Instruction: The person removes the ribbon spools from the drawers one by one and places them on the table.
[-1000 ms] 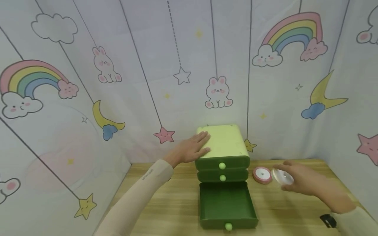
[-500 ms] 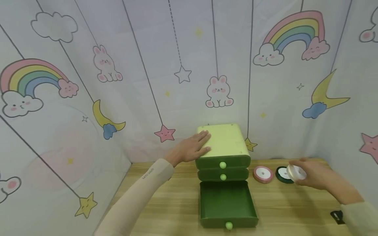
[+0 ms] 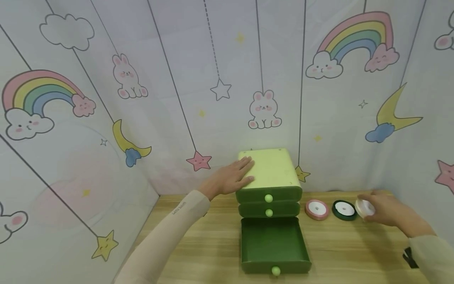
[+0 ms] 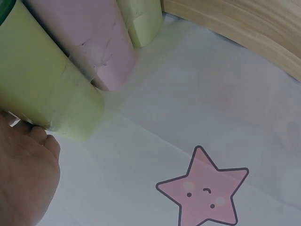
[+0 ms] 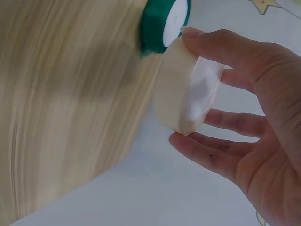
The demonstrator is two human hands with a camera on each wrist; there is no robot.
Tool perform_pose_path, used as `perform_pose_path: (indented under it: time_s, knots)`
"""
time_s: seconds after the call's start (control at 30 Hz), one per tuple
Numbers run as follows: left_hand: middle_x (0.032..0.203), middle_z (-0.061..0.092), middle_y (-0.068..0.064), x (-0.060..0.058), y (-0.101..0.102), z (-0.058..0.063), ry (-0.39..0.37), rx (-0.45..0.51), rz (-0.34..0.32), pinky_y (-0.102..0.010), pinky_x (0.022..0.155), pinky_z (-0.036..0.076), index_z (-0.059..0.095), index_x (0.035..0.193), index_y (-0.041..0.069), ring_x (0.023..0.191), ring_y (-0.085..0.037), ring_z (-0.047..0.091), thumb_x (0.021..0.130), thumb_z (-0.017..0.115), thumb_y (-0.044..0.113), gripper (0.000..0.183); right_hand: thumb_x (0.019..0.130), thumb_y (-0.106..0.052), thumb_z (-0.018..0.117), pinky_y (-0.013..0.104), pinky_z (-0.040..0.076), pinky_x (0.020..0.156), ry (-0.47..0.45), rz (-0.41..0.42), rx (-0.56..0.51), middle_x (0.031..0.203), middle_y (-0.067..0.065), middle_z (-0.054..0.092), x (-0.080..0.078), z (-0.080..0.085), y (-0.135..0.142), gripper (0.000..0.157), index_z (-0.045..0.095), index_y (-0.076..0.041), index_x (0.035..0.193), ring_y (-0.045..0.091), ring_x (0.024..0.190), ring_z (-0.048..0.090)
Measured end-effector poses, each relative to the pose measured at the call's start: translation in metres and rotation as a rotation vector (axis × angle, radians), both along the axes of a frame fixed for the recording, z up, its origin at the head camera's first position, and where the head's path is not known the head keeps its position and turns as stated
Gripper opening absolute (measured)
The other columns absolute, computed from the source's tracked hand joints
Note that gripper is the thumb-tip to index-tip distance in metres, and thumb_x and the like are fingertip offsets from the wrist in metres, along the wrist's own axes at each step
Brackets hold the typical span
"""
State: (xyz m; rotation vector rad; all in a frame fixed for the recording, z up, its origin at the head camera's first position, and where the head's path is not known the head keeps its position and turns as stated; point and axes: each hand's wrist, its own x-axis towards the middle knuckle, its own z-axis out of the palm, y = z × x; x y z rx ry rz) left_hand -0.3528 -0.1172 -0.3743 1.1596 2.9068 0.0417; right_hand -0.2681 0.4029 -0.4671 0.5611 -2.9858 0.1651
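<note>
A small chest of drawers (image 3: 271, 167) with a pale yellow-green top and dark green fronts stands on the table. Its bottom drawer (image 3: 273, 240) is pulled out, and no contents show inside. My left hand (image 3: 228, 179) rests flat on the left part of the top, fingers straight. At the right, my right hand (image 3: 386, 209) grips a cream ribbon roll (image 5: 176, 89) by its rim, thumb on one side and fingers on the other. Just left of it lies a dark green ribbon roll (image 3: 344, 210), then a pink ribbon roll (image 3: 317, 210).
The wooden table (image 3: 198, 252) meets a printed fabric wall (image 3: 198, 59) at the back and sides. In the left wrist view, the chest's casing shows a pink section (image 4: 108, 56). A black object (image 3: 410, 258) lies partly hidden by the right sleeve.
My right hand has carried the cream ribbon roll to the right, uncovering the dark green roll beside the pink one. My left hand stays on the chest.
</note>
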Motion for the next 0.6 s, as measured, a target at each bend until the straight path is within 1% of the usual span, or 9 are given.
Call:
perform_pose_path:
  time_s: [0.13, 0.27, 0.37, 0.47, 0.6]
  knots:
    - [0.180, 0.003, -0.002, 0.000, 0.000, 0.000, 0.000, -0.002, -0.003, -0.038, 0.136, 0.015, 0.005, 0.171, 0.020, 0.167, -0.020, 0.004, 0.109, 0.015, 0.068, 0.079, 0.068, -0.020, 0.095, 0.054, 0.057, 0.072, -0.027, -0.022, 0.004, 0.108, 0.037, 0.066, -0.005, -0.006, 0.006, 0.069, 0.067, 0.011, 0.122, 0.045, 0.089, 0.068]
    - [0.180, 0.003, -0.002, -0.001, 0.000, 0.001, 0.001, 0.000, -0.004, -0.038, 0.136, 0.015, 0.005, 0.171, 0.020, 0.168, -0.020, 0.004, 0.109, 0.016, 0.067, 0.079, 0.070, -0.020, 0.094, 0.059, 0.057, 0.077, -0.042, -0.034, 0.025, 0.111, 0.040, 0.065, -0.011, -0.013, 0.012, 0.066, 0.067, 0.011, 0.122, 0.053, 0.096, 0.066]
    - [0.180, 0.003, -0.002, -0.001, 0.000, 0.002, 0.001, 0.003, -0.002, -0.039, 0.136, 0.015, 0.006, 0.171, 0.020, 0.168, -0.020, 0.004, 0.109, 0.017, 0.067, 0.079, 0.071, -0.018, 0.093, 0.060, 0.057, 0.080, -0.041, -0.041, 0.042, 0.111, 0.039, 0.066, -0.015, -0.015, 0.015, 0.063, 0.068, 0.011, 0.121, 0.055, 0.099, 0.065]
    - [0.180, 0.002, 0.000, 0.000, 0.000, 0.002, -0.004, 0.002, 0.001, -0.039, 0.136, 0.015, 0.005, 0.171, 0.021, 0.168, -0.020, 0.004, 0.108, 0.016, 0.068, 0.079, 0.071, -0.017, 0.092, 0.060, 0.056, 0.082, -0.040, -0.051, 0.044, 0.110, 0.037, 0.068, -0.017, -0.017, 0.017, 0.062, 0.068, 0.012, 0.121, 0.053, 0.099, 0.066]
    - [0.180, 0.000, 0.001, 0.000, -0.001, 0.001, -0.017, -0.001, 0.003, -0.039, 0.136, 0.016, 0.004, 0.171, 0.022, 0.167, -0.019, 0.003, 0.108, 0.014, 0.070, 0.080, 0.072, -0.017, 0.090, 0.059, 0.056, 0.081, -0.056, -0.064, 0.018, 0.109, 0.037, 0.067, -0.018, -0.023, 0.021, 0.062, 0.067, 0.013, 0.121, 0.051, 0.098, 0.065]
